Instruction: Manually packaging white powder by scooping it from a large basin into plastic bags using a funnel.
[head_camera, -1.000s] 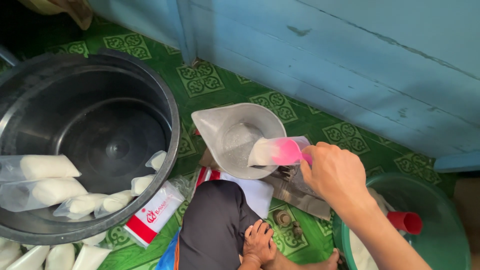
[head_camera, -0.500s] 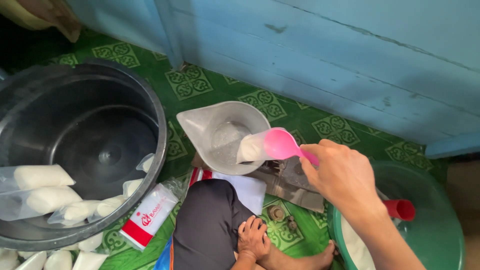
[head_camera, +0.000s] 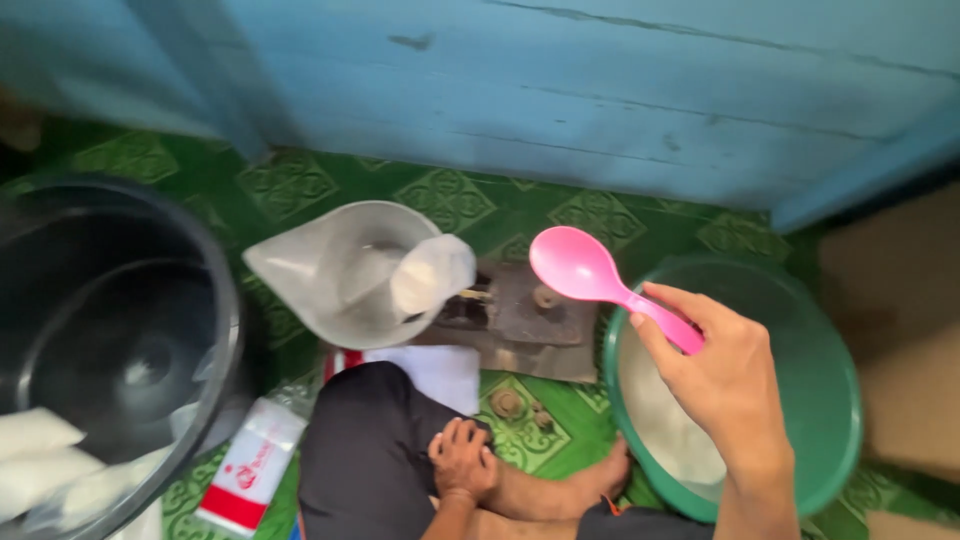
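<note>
My right hand (head_camera: 722, 382) grips the handle of a pink plastic spoon (head_camera: 578, 266), held with its empty bowl up, between a weighing scale and a green basin (head_camera: 842, 400). The basin holds a white grainy heap (head_camera: 660, 425) under my wrist. Left of the spoon, the scale's pale pan (head_camera: 318, 272) carries a small clear bag (head_camera: 432, 272) part-filled with white grains. My left hand (head_camera: 463, 460) rests on my bent leg and holds nothing.
A big dark pot (head_camera: 232, 330) stands at the left with several filled white bags (head_camera: 40, 450) inside. A red and white packet (head_camera: 250, 467) lies by my knee. A blue plank wall (head_camera: 600, 90) closes the far side, above green patterned matting (head_camera: 450, 200).
The spoon has swung right, away from the bag on the scale pan, and is now empty beside the green basin. My left hand has stayed on my leg.
</note>
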